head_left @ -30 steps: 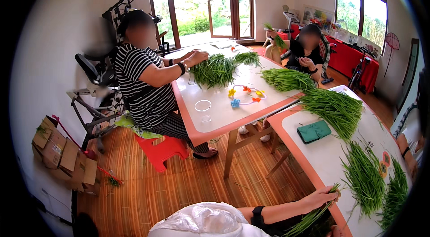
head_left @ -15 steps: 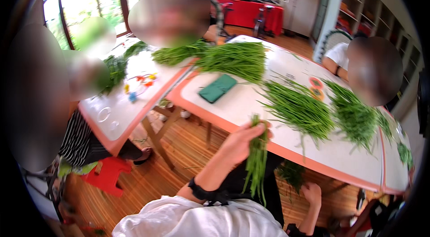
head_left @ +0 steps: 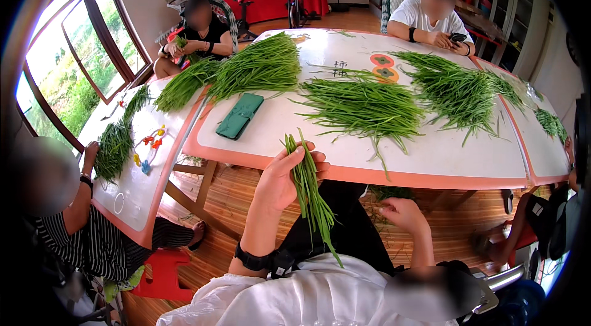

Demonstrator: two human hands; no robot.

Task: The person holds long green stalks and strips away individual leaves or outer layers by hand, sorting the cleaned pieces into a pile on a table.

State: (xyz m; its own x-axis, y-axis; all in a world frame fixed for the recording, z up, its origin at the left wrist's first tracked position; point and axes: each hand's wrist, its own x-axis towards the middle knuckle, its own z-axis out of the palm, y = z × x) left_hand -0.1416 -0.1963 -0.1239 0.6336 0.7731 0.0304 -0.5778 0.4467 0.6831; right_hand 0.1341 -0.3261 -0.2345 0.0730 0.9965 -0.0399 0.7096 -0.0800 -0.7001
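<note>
A small bunch of green chives [head_left: 313,193] lies along my left hand [head_left: 280,179], which grips it with the thumb across the stalks, just in front of the table's near edge. The stalks hang toward my lap. My right hand [head_left: 407,216] is lower and to the right, beyond my knee, its fingers curled in. Whatever may be between those fingertips is hidden or too small to name. Beneath the table edge, near that hand, lie loose dark greens [head_left: 394,192]. On the table in front of me is a wide heap of chives [head_left: 363,107].
More chive heaps lie on the table [head_left: 271,152]: a back-left heap [head_left: 258,67] and a right heap [head_left: 455,89]. A green phone case [head_left: 240,116] is left of my hand. Co-workers sit around; one person's hand [head_left: 91,153] touches greens at left. A red stool [head_left: 163,273] stands lower left.
My view has swung, so the table sits differently in the picture. My left hand still holds the chives. My right hand has come up and nearer the table edge, away from the greens below.
</note>
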